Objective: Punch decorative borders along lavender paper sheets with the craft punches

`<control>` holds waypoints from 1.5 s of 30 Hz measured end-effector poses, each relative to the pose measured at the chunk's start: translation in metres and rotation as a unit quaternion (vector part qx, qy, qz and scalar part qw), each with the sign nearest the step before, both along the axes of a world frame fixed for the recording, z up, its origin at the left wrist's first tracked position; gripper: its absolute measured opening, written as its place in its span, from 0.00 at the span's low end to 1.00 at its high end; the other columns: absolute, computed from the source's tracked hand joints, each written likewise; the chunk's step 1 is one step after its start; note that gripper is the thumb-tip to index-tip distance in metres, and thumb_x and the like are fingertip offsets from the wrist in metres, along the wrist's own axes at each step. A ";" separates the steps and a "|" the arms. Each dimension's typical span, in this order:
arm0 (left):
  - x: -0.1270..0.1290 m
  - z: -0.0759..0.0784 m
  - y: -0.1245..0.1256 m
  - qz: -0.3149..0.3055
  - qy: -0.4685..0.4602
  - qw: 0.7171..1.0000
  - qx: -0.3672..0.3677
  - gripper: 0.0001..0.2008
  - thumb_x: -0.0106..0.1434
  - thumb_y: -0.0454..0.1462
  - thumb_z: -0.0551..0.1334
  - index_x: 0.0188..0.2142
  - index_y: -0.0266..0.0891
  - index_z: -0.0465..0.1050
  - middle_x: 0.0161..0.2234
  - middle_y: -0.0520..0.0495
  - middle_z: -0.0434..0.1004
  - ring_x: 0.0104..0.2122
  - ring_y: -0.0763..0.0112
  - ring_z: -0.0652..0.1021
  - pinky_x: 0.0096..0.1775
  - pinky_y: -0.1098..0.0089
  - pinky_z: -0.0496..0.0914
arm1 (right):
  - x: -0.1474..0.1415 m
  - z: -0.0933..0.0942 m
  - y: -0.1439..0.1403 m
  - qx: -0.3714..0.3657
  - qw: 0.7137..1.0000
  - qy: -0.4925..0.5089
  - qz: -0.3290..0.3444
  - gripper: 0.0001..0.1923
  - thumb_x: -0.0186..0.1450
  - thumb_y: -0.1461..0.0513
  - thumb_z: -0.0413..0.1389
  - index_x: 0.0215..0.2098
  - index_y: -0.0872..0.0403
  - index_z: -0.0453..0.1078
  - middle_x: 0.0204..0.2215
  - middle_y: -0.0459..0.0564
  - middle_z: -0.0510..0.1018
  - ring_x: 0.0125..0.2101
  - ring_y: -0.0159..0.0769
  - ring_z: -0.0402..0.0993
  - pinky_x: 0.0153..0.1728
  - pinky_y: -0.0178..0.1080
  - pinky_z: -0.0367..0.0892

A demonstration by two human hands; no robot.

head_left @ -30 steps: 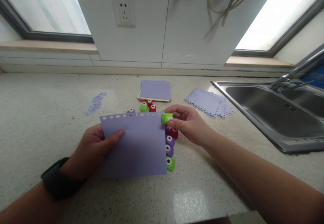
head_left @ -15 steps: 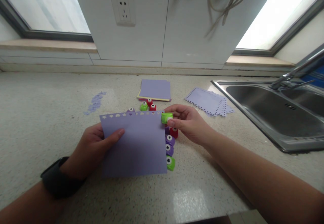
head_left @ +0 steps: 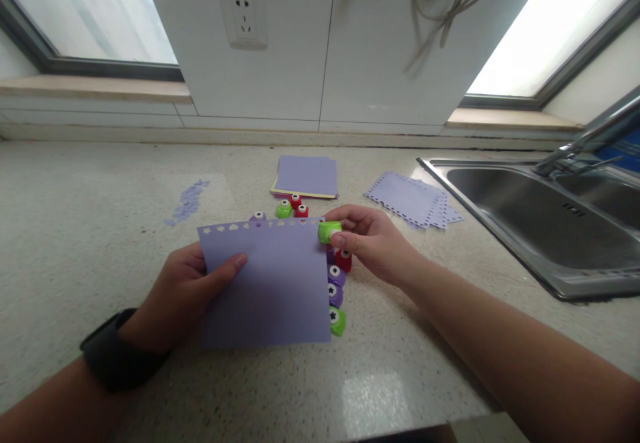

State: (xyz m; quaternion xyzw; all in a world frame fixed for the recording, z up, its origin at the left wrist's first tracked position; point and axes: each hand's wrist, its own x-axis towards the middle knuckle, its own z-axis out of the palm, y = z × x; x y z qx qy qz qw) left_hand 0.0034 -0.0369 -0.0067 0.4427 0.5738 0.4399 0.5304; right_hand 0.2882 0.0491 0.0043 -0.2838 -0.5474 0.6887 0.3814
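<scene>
I am holding a square sheet of purple paper (head_left: 267, 286) just above the table (head_left: 100, 229), and everything here is placed relative to that sheet. My left hand (head_left: 180, 296) is gripping the sheet's left edge, thumb lying flat on its front face and the other fingers hidden behind it. My right hand (head_left: 373, 243) is at the sheet's upper right corner, its grip closed around a small green punch (head_left: 329, 231), thumb pressing on the punch's top. The punch is touching that corner, with the paper's edge seemingly slipped into its slot, though I cannot see the slot itself.

The sheet looks light and thin but fairly stiff, like craft card, since it is staying flat while held by one edge. I judge it would crease easily if pinched hard, so the plain left margin is the safest place to hold. A row of small cut-out shapes is running along the sheet's top edge, ending just before the punch.

Just right of the sheet, a column of little purple, red and green punches (head_left: 336, 289) is standing on the table. Beyond the sheet lie a stack of purple paper (head_left: 306, 176), finished sheets (head_left: 407, 199) and paper scraps (head_left: 189, 201). Far right is a steel sink (head_left: 525, 223).
</scene>
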 end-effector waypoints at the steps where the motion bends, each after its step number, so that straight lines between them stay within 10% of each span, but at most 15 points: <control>1: 0.000 0.000 0.000 0.000 0.013 1.000 0.004 0.20 0.58 0.50 0.73 0.41 0.37 0.79 0.39 0.43 0.85 0.31 0.64 0.81 0.31 0.69 0.77 | 0.000 0.000 0.000 0.001 1.000 0.000 -0.001 0.20 0.57 0.60 0.73 0.45 0.56 0.76 0.33 0.49 0.82 0.30 0.30 0.80 0.32 0.32 0.75; 45: 0.002 0.005 0.000 -0.019 0.069 0.997 0.025 0.17 0.58 0.51 0.72 0.38 0.41 0.81 0.35 0.45 0.84 0.30 0.64 0.81 0.30 0.71 0.77 | -0.006 0.004 -0.004 -0.034 0.999 0.008 -0.008 0.22 0.52 0.63 0.75 0.41 0.56 0.74 0.31 0.46 0.80 0.27 0.27 0.77 0.28 0.28 0.72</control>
